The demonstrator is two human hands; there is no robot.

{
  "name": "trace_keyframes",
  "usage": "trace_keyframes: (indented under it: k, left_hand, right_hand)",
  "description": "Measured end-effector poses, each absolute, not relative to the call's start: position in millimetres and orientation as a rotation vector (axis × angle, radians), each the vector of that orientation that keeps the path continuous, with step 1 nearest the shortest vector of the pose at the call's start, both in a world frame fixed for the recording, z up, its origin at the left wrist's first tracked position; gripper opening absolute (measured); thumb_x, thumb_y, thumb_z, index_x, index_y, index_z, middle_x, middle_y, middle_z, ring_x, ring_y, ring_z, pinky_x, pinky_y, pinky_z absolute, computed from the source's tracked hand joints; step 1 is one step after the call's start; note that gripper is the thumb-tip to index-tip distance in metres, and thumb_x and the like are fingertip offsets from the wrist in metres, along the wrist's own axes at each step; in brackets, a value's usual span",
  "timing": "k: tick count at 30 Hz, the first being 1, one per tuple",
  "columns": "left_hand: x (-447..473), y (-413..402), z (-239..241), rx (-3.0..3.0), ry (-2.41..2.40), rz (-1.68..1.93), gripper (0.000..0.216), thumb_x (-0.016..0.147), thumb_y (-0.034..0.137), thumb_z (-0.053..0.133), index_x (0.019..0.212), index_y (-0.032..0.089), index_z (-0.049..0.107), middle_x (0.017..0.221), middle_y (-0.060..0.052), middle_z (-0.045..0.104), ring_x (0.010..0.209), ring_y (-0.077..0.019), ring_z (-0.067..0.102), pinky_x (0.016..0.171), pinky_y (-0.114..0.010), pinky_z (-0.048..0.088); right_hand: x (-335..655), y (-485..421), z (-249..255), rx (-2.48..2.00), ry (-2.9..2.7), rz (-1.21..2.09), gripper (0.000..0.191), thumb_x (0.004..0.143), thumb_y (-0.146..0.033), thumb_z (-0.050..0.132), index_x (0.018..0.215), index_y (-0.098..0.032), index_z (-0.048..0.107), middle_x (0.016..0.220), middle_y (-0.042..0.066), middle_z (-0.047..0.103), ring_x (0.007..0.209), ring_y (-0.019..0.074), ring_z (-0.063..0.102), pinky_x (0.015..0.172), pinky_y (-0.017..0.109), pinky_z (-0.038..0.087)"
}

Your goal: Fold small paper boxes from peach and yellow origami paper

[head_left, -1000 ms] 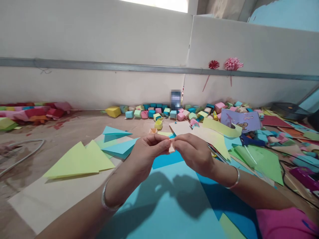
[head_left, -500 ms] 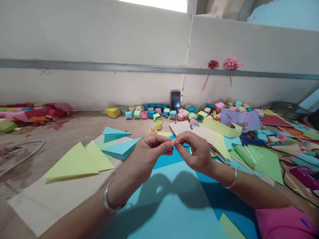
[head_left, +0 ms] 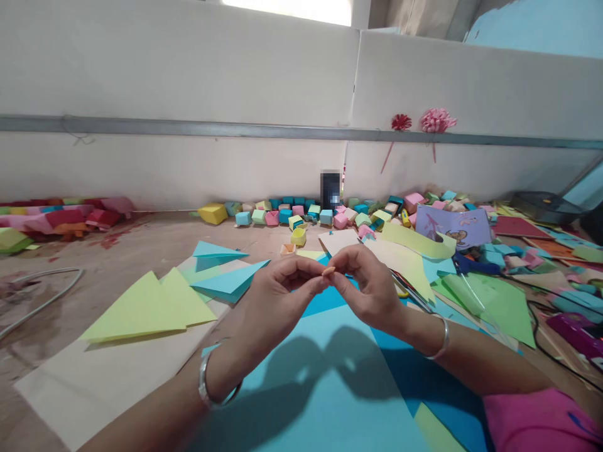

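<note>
Between the fingertips of both hands is a small peach-orange folded piece of paper point(head_left: 328, 271), mostly covered by the fingers. My left hand point(head_left: 276, 301) pinches it from the left with thumb and forefinger. From the other side, my right hand point(head_left: 372, 289) is closed on it in a similar pinch. Both hands hover above a large light-blue sheet point(head_left: 325, 408), where their shadows fall. A darker blue sheet point(head_left: 424, 376) lies partly under it at the right. Just beyond the left hand stands a small peach open paper box point(head_left: 287, 250).
Folded yellow paper point(head_left: 141, 307) and blue folded paper point(head_left: 230, 282) lie at left on a pale sheet point(head_left: 94, 376). Small coloured paper cubes point(head_left: 285, 216) line the wall. A blue glue gun point(head_left: 475, 266), green sheets point(head_left: 509, 307) and a black cable point(head_left: 560, 361) are at right.
Both hands keep their pinch on the peach paper, with the fingers slightly shifted and the piece turned a little. The left wrist has tilted slightly.
</note>
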State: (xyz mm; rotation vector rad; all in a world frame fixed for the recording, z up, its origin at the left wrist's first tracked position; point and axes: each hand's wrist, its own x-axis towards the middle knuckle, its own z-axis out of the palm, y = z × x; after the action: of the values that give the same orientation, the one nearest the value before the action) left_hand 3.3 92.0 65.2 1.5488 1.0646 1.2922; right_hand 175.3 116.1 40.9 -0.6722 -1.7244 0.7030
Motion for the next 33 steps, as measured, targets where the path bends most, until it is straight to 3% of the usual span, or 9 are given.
trace_keyframes:
  k: [3, 7, 10, 17, 24, 28, 33]
  left_hand:
    - [2.9, 90.6, 68.5, 1.585, 1.052, 1.315, 0.007, 0.078, 0.027, 0.075, 0.080, 0.021, 0.071, 0.074, 0.000, 0.070, 0.067, -0.0119, 0.063, 0.066, -0.023, 0.052]
    - [-1.2, 93.8, 65.3, 1.548, 1.052, 1.168, 0.008, 0.080, 0.027, 0.073, 0.082, 0.020, 0.071, 0.073, 0.000, 0.068, 0.067, -0.0118, 0.060, 0.062, -0.023, 0.049]
    - [-2.9, 98.8, 63.4, 1.427, 0.950, 1.056, 0.007, 0.079, 0.025, 0.073, 0.081, 0.019, 0.070, 0.067, 0.002, 0.063, 0.062, -0.0097, 0.055, 0.059, -0.022, 0.045]
    - [1.0, 102.5, 65.8, 1.300, 0.903, 1.095, 0.013, 0.073, 0.024, 0.077, 0.075, 0.018, 0.065, 0.065, 0.003, 0.057, 0.059, -0.0084, 0.050, 0.056, -0.021, 0.042]
    - [4.5, 100.3, 66.2, 1.221, 0.829, 1.059, 0.009, 0.073, 0.018, 0.074, 0.075, 0.019, 0.065, 0.069, 0.003, 0.059, 0.061, -0.0084, 0.055, 0.059, -0.021, 0.045]
    - [5.5, 99.6, 65.0, 1.236, 0.802, 1.101, 0.006, 0.074, 0.017, 0.073, 0.074, 0.019, 0.067, 0.070, 0.003, 0.060, 0.062, -0.0088, 0.057, 0.060, -0.022, 0.046]
    - [6.7, 99.1, 63.7, 1.191, 0.790, 1.112, 0.008, 0.073, 0.016, 0.072, 0.072, 0.020, 0.066, 0.067, 0.004, 0.059, 0.059, -0.0079, 0.056, 0.057, -0.021, 0.045]
  right_hand:
    - [176.9, 114.3, 43.1, -0.734, -1.799, 0.665, 0.009, 0.089, -0.026, 0.060, 0.094, -0.019, 0.062, 0.079, 0.002, 0.065, 0.067, 0.0122, 0.060, 0.061, 0.026, 0.049]
    - [180.0, 109.7, 49.9, -0.748, -1.875, 0.504, 0.013, 0.086, -0.023, 0.063, 0.074, -0.018, 0.064, 0.067, 0.001, 0.064, 0.058, 0.0103, 0.053, 0.053, 0.024, 0.043]
    - [180.7, 108.8, 54.5, -0.766, -1.866, 0.603, 0.017, 0.083, -0.022, 0.064, 0.067, -0.017, 0.062, 0.060, -0.001, 0.060, 0.052, 0.0084, 0.047, 0.048, 0.022, 0.039]
    - [175.2, 116.1, 53.3, -0.802, -1.725, 0.921, 0.008, 0.078, -0.023, 0.066, 0.076, -0.017, 0.060, 0.070, -0.001, 0.061, 0.062, 0.0099, 0.053, 0.054, 0.023, 0.044]
    - [175.2, 119.2, 55.3, -0.657, -1.510, 1.189, 0.007, 0.066, -0.015, 0.069, 0.067, -0.019, 0.063, 0.065, -0.003, 0.060, 0.061, 0.0094, 0.056, 0.055, 0.022, 0.048]
    - [176.2, 120.7, 53.7, -0.640, -1.440, 1.259, 0.007, 0.063, -0.014, 0.070, 0.065, -0.020, 0.066, 0.064, -0.003, 0.061, 0.059, 0.0097, 0.054, 0.055, 0.023, 0.048]
    - [177.6, 123.0, 51.0, -0.581, -1.483, 1.186, 0.005, 0.068, -0.016, 0.071, 0.068, -0.020, 0.069, 0.066, -0.002, 0.061, 0.062, 0.0105, 0.054, 0.059, 0.025, 0.048]
